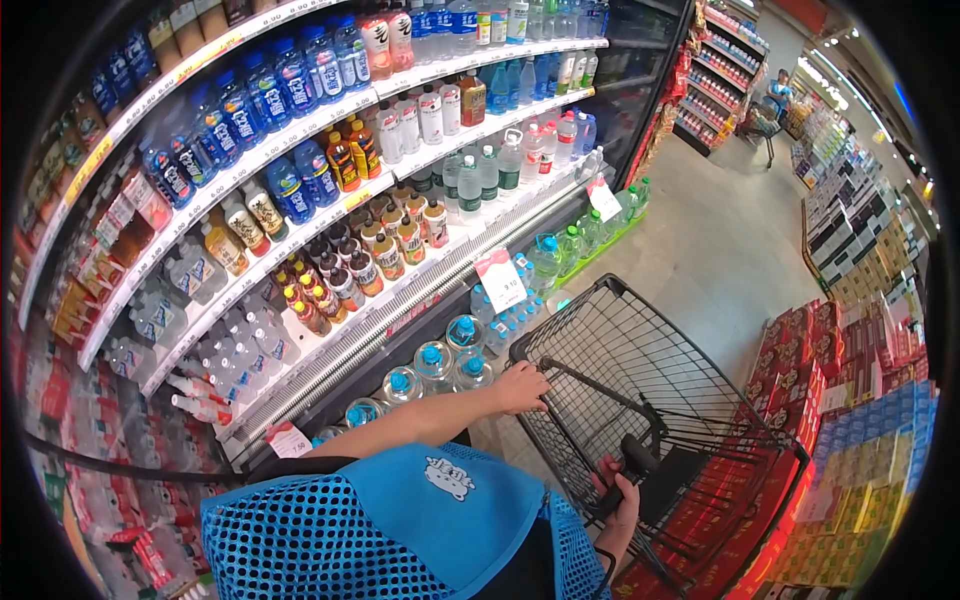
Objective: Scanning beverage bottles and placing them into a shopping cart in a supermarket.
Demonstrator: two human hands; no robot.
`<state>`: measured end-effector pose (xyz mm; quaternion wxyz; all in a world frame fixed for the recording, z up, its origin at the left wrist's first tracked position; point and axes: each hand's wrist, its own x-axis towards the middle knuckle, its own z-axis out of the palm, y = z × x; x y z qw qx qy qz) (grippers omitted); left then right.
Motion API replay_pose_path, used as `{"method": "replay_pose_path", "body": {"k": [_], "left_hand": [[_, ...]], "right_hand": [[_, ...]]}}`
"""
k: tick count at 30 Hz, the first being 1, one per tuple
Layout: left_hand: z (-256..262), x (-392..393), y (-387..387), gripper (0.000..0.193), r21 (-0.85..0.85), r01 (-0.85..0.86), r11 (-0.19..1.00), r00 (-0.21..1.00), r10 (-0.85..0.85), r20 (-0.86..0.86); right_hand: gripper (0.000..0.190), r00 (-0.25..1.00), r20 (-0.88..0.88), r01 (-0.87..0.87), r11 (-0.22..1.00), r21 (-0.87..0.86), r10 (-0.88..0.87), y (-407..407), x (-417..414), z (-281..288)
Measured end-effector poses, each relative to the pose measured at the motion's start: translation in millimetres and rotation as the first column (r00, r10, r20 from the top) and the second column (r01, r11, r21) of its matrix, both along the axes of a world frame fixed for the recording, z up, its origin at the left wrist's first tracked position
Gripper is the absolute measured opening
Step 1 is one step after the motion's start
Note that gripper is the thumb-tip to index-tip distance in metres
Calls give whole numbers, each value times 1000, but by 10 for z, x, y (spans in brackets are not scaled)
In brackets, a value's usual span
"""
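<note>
An empty black wire shopping cart (637,337) stands before me, set at a slant. My left hand (523,387) is closed over the cart's near left rim, its arm stretched across large water bottles with blue caps (433,360). Lower right, my right hand (619,495) is wrapped around the cart's black handle (611,501), fingers curled up around it. A blue mesh vest (420,510) covers my torso.
Refrigerated shelves of bottled drinks (386,255) run along the left. Green-capped bottles (592,232) line the floor ahead. Red boxes (787,360) are stacked close on the right. A person (780,94) stands by another cart (763,124) far down the aisle floor (720,225).
</note>
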<state>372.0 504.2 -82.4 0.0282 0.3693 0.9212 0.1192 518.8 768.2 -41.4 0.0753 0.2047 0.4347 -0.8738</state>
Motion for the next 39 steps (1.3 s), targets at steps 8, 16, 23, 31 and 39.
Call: {"method": "replay_pose_path", "body": {"k": [8, 16, 23, 31, 39], "left_hand": [[-80, 13, -5, 39, 86, 28, 996, 993, -18, -113], [-113, -3, -10, 40, 63, -29, 998, 997, 33, -72], [-80, -8, -14, 40, 115, 16, 993, 999, -11, -47], [-57, 3, -51, 41, 70, -22, 997, 999, 24, -31], [-74, 23, -76, 43, 111, -25, 994, 997, 32, -64]], "right_hand": [[25, 999, -35, -39, 999, -5, 39, 11, 25, -32], [30, 1000, 10, 29, 999, 25, -29, -10, -1, -12], [26, 997, -19, -71, 997, 19, 71, 1, -26, -22], [25, 1000, -6, -24, 998, 50, 25, -52, -31, 35], [28, 997, -28, -76, 997, -10, 76, -63, -20, 6]]}}
